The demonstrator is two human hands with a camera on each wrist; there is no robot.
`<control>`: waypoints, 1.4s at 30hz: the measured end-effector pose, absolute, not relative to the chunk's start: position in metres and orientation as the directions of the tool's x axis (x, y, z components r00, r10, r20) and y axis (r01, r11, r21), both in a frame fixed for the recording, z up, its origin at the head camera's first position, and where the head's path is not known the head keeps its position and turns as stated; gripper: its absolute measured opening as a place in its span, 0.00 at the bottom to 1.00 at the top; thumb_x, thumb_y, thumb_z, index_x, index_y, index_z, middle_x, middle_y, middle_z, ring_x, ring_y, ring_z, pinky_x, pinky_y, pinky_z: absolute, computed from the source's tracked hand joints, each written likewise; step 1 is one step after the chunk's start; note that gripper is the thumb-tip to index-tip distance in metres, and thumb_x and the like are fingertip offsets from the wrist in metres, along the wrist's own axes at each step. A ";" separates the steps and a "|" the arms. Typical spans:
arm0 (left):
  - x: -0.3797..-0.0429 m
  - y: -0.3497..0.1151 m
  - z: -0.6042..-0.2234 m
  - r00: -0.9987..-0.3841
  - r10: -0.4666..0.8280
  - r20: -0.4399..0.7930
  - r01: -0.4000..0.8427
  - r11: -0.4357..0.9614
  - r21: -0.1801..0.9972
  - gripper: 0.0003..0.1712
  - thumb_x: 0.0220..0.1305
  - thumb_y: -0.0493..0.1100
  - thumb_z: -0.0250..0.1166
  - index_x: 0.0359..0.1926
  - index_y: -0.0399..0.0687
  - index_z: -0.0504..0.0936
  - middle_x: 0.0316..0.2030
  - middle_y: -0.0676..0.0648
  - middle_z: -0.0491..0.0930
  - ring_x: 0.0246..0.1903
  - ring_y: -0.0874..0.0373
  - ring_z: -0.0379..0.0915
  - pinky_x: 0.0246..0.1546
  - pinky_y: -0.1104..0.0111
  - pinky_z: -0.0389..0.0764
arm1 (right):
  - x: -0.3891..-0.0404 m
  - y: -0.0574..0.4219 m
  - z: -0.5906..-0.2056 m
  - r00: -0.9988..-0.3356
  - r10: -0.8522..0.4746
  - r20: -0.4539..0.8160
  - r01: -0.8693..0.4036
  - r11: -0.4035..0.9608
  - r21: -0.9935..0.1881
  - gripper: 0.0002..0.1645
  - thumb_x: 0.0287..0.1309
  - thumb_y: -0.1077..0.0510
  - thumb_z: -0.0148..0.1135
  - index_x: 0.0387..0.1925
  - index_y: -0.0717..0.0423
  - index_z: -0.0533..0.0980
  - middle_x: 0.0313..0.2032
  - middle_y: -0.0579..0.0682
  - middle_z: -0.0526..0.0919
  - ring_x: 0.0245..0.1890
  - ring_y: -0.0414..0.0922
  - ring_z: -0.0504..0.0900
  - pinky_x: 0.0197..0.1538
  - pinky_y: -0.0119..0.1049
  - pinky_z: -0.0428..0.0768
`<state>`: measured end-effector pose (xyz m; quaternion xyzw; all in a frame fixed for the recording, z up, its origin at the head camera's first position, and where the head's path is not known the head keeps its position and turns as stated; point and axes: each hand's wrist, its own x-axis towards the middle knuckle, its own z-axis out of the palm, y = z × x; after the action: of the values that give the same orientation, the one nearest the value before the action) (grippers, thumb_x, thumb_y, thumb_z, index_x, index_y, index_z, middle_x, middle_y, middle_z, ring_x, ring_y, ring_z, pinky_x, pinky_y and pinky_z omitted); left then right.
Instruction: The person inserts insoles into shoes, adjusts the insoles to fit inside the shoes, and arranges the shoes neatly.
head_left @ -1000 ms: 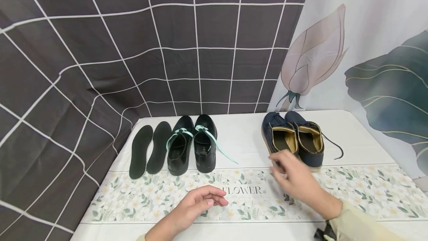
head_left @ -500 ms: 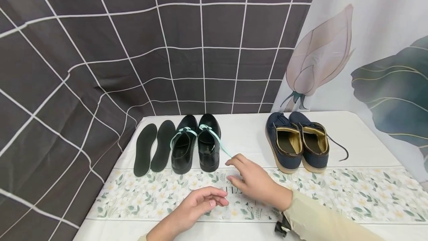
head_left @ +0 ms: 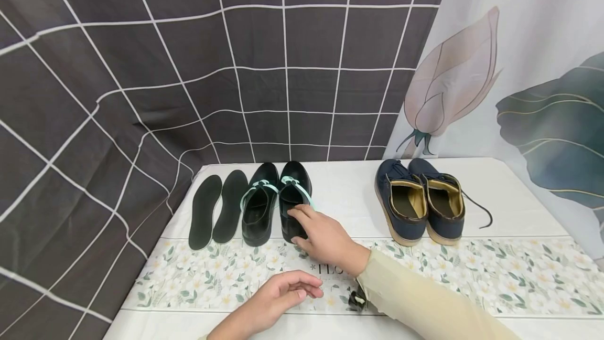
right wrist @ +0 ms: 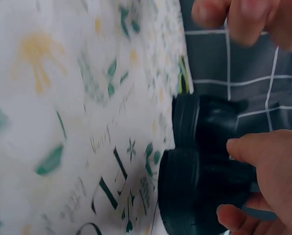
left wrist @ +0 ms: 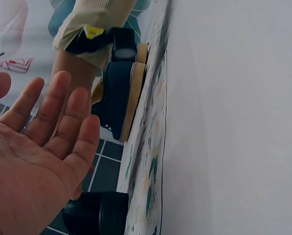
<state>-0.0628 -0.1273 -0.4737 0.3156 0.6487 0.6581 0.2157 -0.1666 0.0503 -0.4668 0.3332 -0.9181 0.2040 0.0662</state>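
A pair of black shoes stands side by side on the table: the left shoe (head_left: pixel 257 229) and the right shoe (head_left: pixel 287 224), both with mint-green laces (head_left: pixel 290 179). My right hand (head_left: pixel 326 236) is over the heel end of the right black shoe, fingers above its opening and thumb near the heel. In the right wrist view, thumb and fingers are spread apart beside the black heel (right wrist: pixel 180 196). Closer to me, my left hand (head_left: pixel 285 294) hovers over the flowered band with loosely bent fingers, palm bare in the left wrist view.
Two black insoles (head_left: pixel 205 214) lie left of the black shoes. On the right stands a pair of navy shoes (head_left: pixel 409 229) with tan soles; one loose dark lace (head_left: pixel 478 208) trails onto the white cloth (head_left: pixel 346 193). A dark grid curtain (head_left: pixel 250 88) hangs behind the table.
My right hand has moved left, from the navy shoes across the table to the right black shoe. My left hand has stayed almost still.
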 end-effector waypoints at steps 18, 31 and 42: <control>-0.064 -0.126 -0.479 -0.735 0.675 0.069 0.078 -0.017 0.997 0.19 0.77 0.36 0.50 0.61 0.30 0.75 0.52 0.17 0.78 0.55 0.65 0.80 0.59 0.69 0.79 | -0.194 0.042 -0.485 -0.681 -0.691 0.243 -0.731 0.617 -0.293 0.08 0.62 0.55 0.67 0.35 0.50 0.75 0.33 0.45 0.78 0.29 0.41 0.74 0.37 0.43 0.83; -0.063 -0.129 -0.483 -0.747 0.662 0.062 0.092 0.010 0.996 0.19 0.76 0.36 0.51 0.61 0.29 0.75 0.51 0.18 0.80 0.54 0.64 0.81 0.57 0.72 0.78 | -0.185 0.043 -0.494 -0.634 -0.693 0.343 -0.772 0.590 -0.236 0.10 0.61 0.55 0.68 0.31 0.49 0.73 0.29 0.44 0.74 0.27 0.41 0.73 0.35 0.41 0.81; -0.062 -0.134 -0.483 -0.767 0.641 0.001 0.026 0.029 0.999 0.19 0.76 0.37 0.51 0.61 0.29 0.75 0.52 0.17 0.78 0.52 0.69 0.80 0.56 0.73 0.77 | -0.176 0.061 -0.496 -0.621 -0.697 0.357 -0.781 0.585 -0.216 0.10 0.59 0.54 0.69 0.30 0.48 0.73 0.28 0.43 0.70 0.26 0.39 0.71 0.33 0.39 0.80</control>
<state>-0.0622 -0.1335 -0.4831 0.2463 0.6774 0.6517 0.2362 -0.1756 0.0607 -0.4957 0.4188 -0.8825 0.1785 0.1178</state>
